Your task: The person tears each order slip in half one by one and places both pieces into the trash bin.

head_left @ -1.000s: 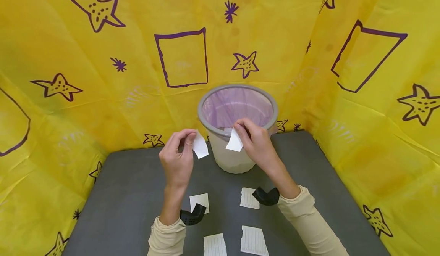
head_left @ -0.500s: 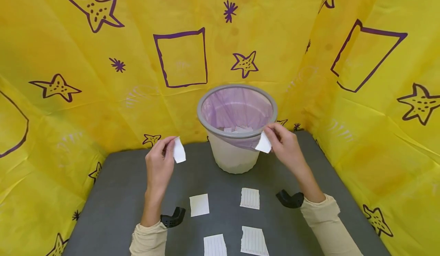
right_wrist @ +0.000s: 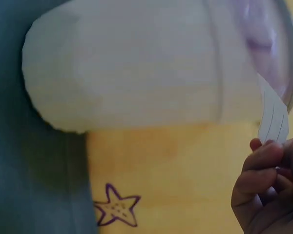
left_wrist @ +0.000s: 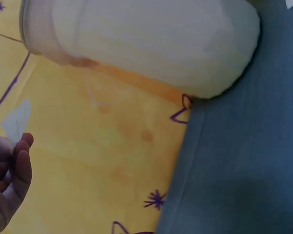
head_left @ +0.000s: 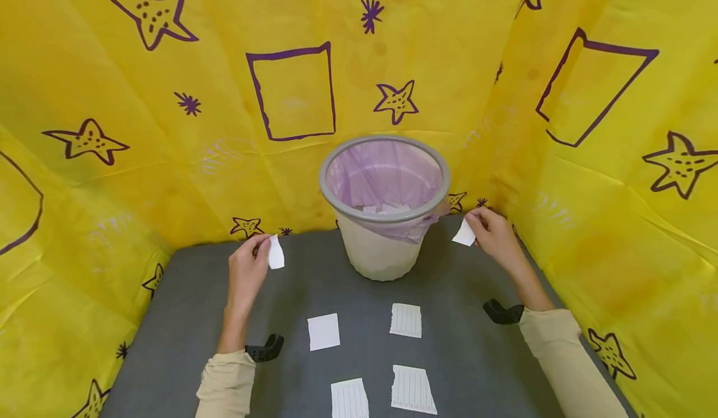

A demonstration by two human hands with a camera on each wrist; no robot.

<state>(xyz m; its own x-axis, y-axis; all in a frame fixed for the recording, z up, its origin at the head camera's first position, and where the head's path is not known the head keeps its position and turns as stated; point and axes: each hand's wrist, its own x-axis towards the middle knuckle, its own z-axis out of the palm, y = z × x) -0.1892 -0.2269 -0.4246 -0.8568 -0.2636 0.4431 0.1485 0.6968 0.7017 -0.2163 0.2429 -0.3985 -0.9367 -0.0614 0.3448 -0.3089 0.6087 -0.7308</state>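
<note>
My left hand [head_left: 248, 268] pinches a small white paper piece [head_left: 276, 253] by its edge, off to the left of the trash can [head_left: 378, 253]. On the can's right side, my right hand [head_left: 496, 237] pinches another paper piece [head_left: 464, 233] between thumb and fingers. Faint lines show on that right-hand piece [right_wrist: 273, 114] in the right wrist view. The can is pale with a grey rim and a purple liner [head_left: 392, 172]. White paper scraps [head_left: 387, 209] lie inside it.
Several torn paper pieces lie on the dark grey table [head_left: 185, 343]: a plain one [head_left: 323, 332], and lined ones [head_left: 406, 320] in front of the can. Yellow cloth [head_left: 213, 175] with purple stars surrounds the table at the back and sides.
Both hands have moved apart, the left one leftward and down, the right one rightward past the can, each keeping its paper piece. The scraps in the can have come into fuller view.
</note>
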